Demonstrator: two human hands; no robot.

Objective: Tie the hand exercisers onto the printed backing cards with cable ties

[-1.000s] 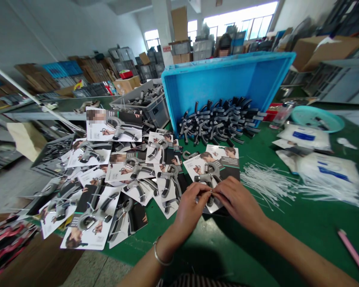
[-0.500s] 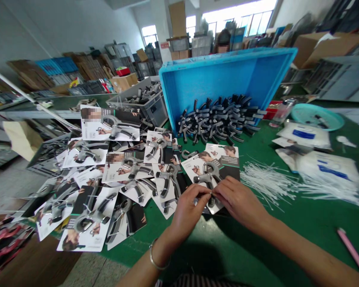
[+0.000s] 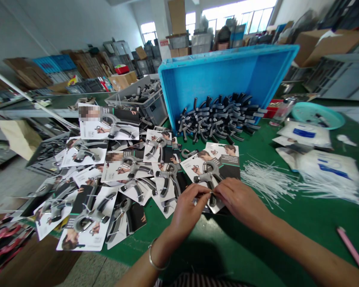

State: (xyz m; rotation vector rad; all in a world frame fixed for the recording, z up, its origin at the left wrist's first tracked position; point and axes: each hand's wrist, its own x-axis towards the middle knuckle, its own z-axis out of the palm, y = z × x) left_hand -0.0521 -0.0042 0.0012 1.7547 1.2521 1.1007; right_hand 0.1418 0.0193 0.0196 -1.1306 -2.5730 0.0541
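Note:
A grey and black hand grip strengthener (image 3: 208, 175) lies on a printed backing card (image 3: 193, 164) in front of me. Over its lower handle, my left hand (image 3: 190, 205) pinches thumb and forefinger together at a thin cable tie, mostly hidden by the fingertips. My right hand (image 3: 235, 199) meets it from the right, its fingers closed on the same tie and covering the card's lower right part. Another printed card (image 3: 231, 153) is partly underneath. To the left lies a heap of carded grip strengtheners (image 3: 91, 215), several with white ties around their handles.
Behind the cards, a tilted blue crate (image 3: 227, 59) has loose grip strengtheners (image 3: 218, 117) at its mouth. Loose white cable ties (image 3: 266, 181) and plastic bags (image 3: 329, 171) lie right. A grey crate (image 3: 155, 105) stands behind; a pink stick (image 3: 353, 249) lies near right. A person (image 3: 223, 40) is beyond.
Both hands stay pinched at the same spot on the handle, with only a slight shift of the right fingers. The view has moved very slightly.

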